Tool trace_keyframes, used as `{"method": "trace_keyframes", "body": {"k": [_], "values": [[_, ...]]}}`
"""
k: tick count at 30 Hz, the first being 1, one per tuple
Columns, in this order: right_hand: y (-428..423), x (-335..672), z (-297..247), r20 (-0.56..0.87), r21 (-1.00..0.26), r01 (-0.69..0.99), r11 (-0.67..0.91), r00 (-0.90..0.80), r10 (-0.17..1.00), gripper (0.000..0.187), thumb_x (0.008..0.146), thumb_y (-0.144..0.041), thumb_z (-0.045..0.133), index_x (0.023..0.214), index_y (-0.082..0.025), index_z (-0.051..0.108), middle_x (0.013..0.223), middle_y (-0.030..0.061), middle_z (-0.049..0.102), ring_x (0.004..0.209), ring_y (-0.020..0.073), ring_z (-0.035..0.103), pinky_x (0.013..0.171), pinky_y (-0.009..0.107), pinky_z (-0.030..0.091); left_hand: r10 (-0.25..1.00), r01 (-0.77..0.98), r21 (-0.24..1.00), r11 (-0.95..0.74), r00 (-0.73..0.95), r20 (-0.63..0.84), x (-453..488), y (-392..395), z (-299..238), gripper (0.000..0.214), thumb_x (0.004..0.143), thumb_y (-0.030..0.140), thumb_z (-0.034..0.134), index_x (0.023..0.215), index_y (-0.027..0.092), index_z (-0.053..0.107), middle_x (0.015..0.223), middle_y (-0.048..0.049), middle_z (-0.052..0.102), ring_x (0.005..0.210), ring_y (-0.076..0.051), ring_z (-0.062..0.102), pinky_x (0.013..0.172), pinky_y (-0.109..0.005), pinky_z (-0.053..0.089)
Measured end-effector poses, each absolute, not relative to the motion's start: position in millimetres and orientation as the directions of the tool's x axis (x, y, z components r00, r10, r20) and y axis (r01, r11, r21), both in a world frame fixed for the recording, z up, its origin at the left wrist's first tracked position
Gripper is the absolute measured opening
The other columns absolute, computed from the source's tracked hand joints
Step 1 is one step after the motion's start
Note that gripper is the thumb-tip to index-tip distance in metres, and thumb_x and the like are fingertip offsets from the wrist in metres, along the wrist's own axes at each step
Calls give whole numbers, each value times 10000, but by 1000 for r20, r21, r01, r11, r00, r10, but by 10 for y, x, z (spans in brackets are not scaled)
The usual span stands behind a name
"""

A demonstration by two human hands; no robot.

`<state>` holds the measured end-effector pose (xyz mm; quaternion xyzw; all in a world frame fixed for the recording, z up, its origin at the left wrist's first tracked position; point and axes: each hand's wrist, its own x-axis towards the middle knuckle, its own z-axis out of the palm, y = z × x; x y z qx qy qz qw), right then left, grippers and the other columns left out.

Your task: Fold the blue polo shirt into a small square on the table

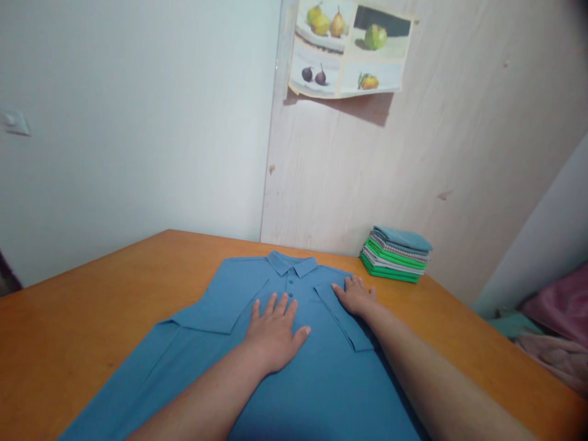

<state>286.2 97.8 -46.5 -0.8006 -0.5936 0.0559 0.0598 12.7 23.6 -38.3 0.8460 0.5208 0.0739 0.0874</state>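
Note:
A blue polo shirt [321, 380] lies front up on the table, its collar [292, 264] toward the wall and its buttoned placket facing me. Both short sleeves are turned inward over the chest. My left hand [274, 337] rests flat on the middle of the chest, fingers spread, just below the placket. At the shirt's right shoulder, my right hand [356, 297] lies with fingers stretched out over the edge of the folded-in sleeve. Neither hand grips the cloth. My right forearm covers part of the shirt's right side, and the hem is out of view.
The orange-brown wooden table [114, 288] reaches to the wall. A stack of folded clothes [395, 254] in green, grey, checked and blue stands at the back right. Pink and beige cloth [558, 337] lies beyond the right edge. A fruit poster [351, 49] hangs above.

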Motion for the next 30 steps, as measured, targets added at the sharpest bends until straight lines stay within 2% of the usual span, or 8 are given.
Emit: {"method": "trace_keyframes", "body": {"k": [7, 10, 14, 17, 20, 24, 27, 30], "values": [[961, 2775, -500, 1, -225, 946, -233, 240, 971, 887, 940, -709, 234, 1567, -83, 279, 1645, 189, 183, 1528, 339, 94, 1184, 625, 23, 895, 868, 230, -441, 446, 33, 127, 226, -366, 833, 915, 746, 169, 1574, 253, 297, 1653, -75, 180, 1528, -364, 96, 1180, -675, 54], [943, 2839, -417, 3, -275, 940, -200, 208, 978, 840, 950, -691, 279, 1523, -85, 381, 1618, 201, 268, 1513, 348, 171, 1189, 602, 102, 896, 870, 230, -436, 444, 18, 130, 217, -336, 833, 916, 743, 175, 1574, 247, 297, 1655, -76, 169, 1528, -363, 93, 1181, -673, 55], [839, 3008, -194, 45, -359, 922, -144, 171, 984, 743, 1018, -576, 126, 1469, -98, 472, 1552, 166, 422, 1463, 248, 342, 1194, 413, 243, 892, 869, 225, -441, 451, 6, 136, 217, -308, 839, 918, 738, 185, 1578, 230, 284, 1656, -83, 160, 1529, -363, 89, 1179, -675, 54], [679, 3132, -35, 97, -394, 912, -112, 162, 982, 759, 1023, -538, 28, 1474, -116, 469, 1558, 122, 426, 1448, 186, 373, 1190, 327, 261, 892, 871, 213, -443, 453, 3, 140, 231, -313, 841, 918, 739, 189, 1578, 226, 283, 1656, -86, 157, 1527, -368, 94, 1175, -682, 54], [498, 3199, 2, 127, -390, 913, -116, 178, 976, 742, 1020, -555, 67, 1486, -129, 458, 1581, 114, 387, 1475, 215, 323, 1206, 378, 242, 891, 870, 206, -447, 454, 13, 142, 251, -335, 848, 914, 748, 175, 1575, 229, 290, 1656, -83, 159, 1527, -369, 97, 1171, -690, 58], [255, 3211, -181, 110, -340, 927, -157, 205, 973, 701, 1009, -564, 225, 1539, -129, 369, 1619, 139, 288, 1517, 307, 189, 1204, 574, 138, 892, 872, 204, -444, 451, 15, 143, 261, -341, 849, 911, 753, 172, 1572, 236, 298, 1656, -75, 158, 1528, -363, 97, 1173, -685, 64], [83, 3234, -373, 58, -230, 960, -159, 176, 983, 736, 987, -627, 257, 1569, -179, 308, 1639, 119, 241, 1527, 314, 133, 1186, 639, 60, 894, 875, 199, -440, 448, 5, 145, 256, -319, 845, 912, 748, 171, 1575, 238, 290, 1657, -71, 152, 1529, -356, 98, 1175, -679, 66], [-26, 3312, -478, 27, -136, 974, -183, 188, 982, 780, 967, -685, 213, 1578, -205, 283, 1644, 124, 228, 1525, 323, 138, 1169, 664, 76, 894, 877, 197, -438, 447, -4, 146, 254, -302, 845, 911, 749, 176, 1576, 239, 288, 1657, -67, 148, 1531, -354, 92, 1174, -677, 73]]}}
